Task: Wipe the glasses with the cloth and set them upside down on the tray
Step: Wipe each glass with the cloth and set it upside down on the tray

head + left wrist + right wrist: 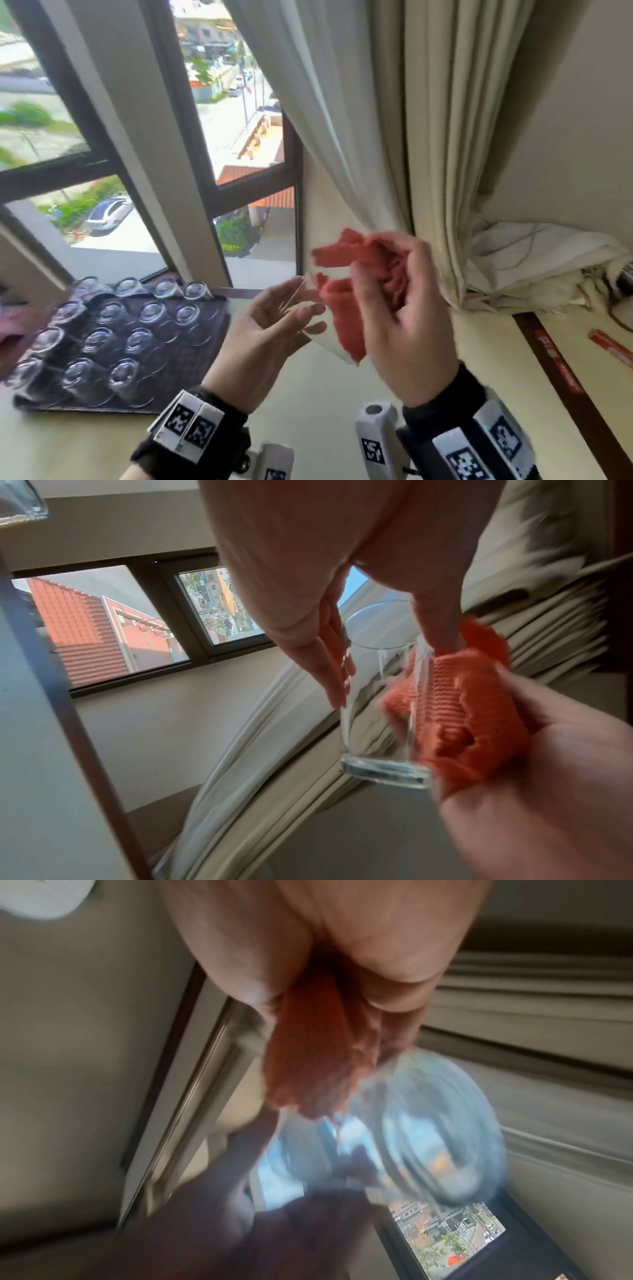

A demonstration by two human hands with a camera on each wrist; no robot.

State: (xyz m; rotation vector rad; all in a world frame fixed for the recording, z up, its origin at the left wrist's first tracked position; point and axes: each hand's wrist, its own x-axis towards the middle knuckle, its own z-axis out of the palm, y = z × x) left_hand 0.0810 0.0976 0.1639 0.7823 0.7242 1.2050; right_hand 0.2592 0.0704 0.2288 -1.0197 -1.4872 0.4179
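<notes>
By the window, a person is wiping a clear glass (380, 696) at mid-frame; the left hand (270, 329) is pinching it between thumb and straight fingers while the right hand (400, 308) is clenching the orange cloth (455, 718) against it. That light pinch could be letting it slip. The dark tray (209, 342), lower left, is nearly filling with upturned glasses (102, 332), leaving little room near its right edge.

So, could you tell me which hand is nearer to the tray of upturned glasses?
Left. The left hand holds a glass just right of the tray; the right hand, gripping the cloth, is farther right.
</notes>
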